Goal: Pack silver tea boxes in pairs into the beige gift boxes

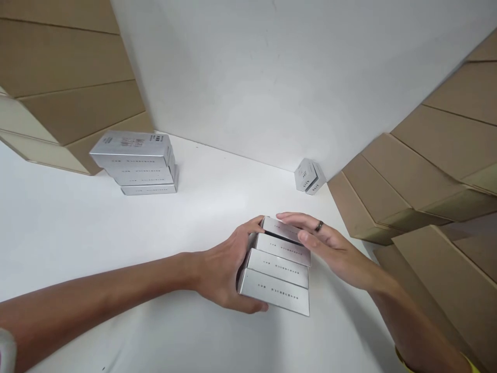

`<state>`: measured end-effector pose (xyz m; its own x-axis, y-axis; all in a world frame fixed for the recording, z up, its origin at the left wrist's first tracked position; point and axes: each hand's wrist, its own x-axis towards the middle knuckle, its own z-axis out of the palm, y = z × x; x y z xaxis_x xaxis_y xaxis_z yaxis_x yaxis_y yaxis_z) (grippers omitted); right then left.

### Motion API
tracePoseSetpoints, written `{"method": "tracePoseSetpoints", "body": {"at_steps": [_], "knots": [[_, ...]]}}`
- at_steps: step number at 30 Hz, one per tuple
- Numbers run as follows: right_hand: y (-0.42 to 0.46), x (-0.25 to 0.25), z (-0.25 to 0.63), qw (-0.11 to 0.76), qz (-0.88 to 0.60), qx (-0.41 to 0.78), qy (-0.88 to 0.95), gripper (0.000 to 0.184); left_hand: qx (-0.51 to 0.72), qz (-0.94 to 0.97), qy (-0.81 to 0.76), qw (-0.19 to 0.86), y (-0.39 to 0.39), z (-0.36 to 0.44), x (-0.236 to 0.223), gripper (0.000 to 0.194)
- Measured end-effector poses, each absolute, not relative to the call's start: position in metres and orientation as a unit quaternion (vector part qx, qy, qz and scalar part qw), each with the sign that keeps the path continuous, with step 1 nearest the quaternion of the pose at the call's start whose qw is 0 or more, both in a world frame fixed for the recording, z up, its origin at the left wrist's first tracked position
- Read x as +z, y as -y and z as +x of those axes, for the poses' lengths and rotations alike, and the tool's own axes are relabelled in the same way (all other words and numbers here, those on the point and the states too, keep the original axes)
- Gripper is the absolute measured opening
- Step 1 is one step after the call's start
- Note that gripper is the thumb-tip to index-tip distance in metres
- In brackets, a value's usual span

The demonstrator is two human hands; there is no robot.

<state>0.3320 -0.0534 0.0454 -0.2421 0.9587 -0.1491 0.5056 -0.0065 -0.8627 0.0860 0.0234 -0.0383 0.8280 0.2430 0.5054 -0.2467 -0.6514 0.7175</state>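
Note:
A row of several flat silver boxes [278, 269] lies on the white table [77, 228], close in front of me. My left hand [223, 269] cups the left ends of these boxes, thumb under the nearest one and fingers curled round the far end. My right hand [330, 248], with a dark ring on one finger, lies flat with fingers stretched over the farthest box and the right ends of the row.
A stack of three silver boxes [135, 161] stands at the back left. Two small silver boxes [309, 176] stand against the white wall. Brown cardboard cartons are piled at the left [66, 88] and along the right [430, 160].

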Motion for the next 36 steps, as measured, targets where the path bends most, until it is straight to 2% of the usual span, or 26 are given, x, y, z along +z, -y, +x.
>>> {"method": "tracePoseSetpoints", "body": {"at_steps": [1, 4, 6, 8, 11, 13, 19, 24, 28, 31, 33, 34, 36], "knots": [[0.058, 0.041, 0.336, 0.275, -0.549, 0.446, 0.651, 0.041, 0.299, 0.855, 0.007, 0.424, -0.023, 0.087, -0.038, 0.109], [0.071, 0.026, 0.348, 0.307, -0.541, 0.468, 0.628, 0.077, 0.308, 0.847, -0.002, 0.433, -0.022, 0.089, -0.039, 0.107], [0.078, 0.015, 0.353, 0.303, -0.545, 0.485, 0.613, 0.090, 0.312, 0.845, -0.011, 0.433, -0.022, 0.088, -0.040, 0.107], [0.081, 0.007, 0.354, 0.296, -0.551, 0.491, 0.606, 0.089, 0.310, 0.848, -0.020, 0.429, -0.022, 0.088, -0.042, 0.108], [0.081, -0.001, 0.350, 0.322, -0.550, 0.502, 0.584, 0.069, 0.299, 0.869, -0.041, 0.392, -0.021, 0.085, -0.043, 0.112], [0.079, -0.004, 0.349, 0.344, -0.542, 0.509, 0.573, 0.057, 0.306, 0.892, -0.043, 0.330, -0.018, 0.083, -0.042, 0.113], [0.072, -0.014, 0.354, 0.389, -0.529, 0.476, 0.584, 0.049, 0.310, 0.943, -0.006, 0.122, -0.008, 0.080, -0.040, 0.088], [0.072, -0.021, 0.351, 0.405, -0.529, 0.461, 0.586, 0.047, 0.298, 0.951, 0.039, 0.069, -0.006, 0.080, -0.039, 0.078], [0.078, -0.020, 0.351, 0.406, -0.531, 0.459, 0.585, 0.058, 0.312, 0.943, 0.004, 0.113, -0.009, 0.081, -0.037, 0.076], [0.083, -0.018, 0.353, 0.380, -0.508, 0.468, 0.615, 0.092, 0.316, 0.938, -0.034, 0.141, -0.009, 0.082, -0.036, 0.080], [0.084, -0.017, 0.355, 0.367, -0.507, 0.466, 0.625, 0.107, 0.325, 0.937, -0.030, 0.126, -0.007, 0.082, -0.036, 0.080], [0.084, -0.017, 0.355, 0.365, -0.514, 0.461, 0.624, 0.107, 0.333, 0.937, -0.018, 0.107, -0.006, 0.082, -0.037, 0.079], [0.081, -0.018, 0.354, 0.373, -0.524, 0.449, 0.620, 0.095, 0.350, 0.935, 0.018, 0.058, -0.004, 0.081, -0.038, 0.073]]}}
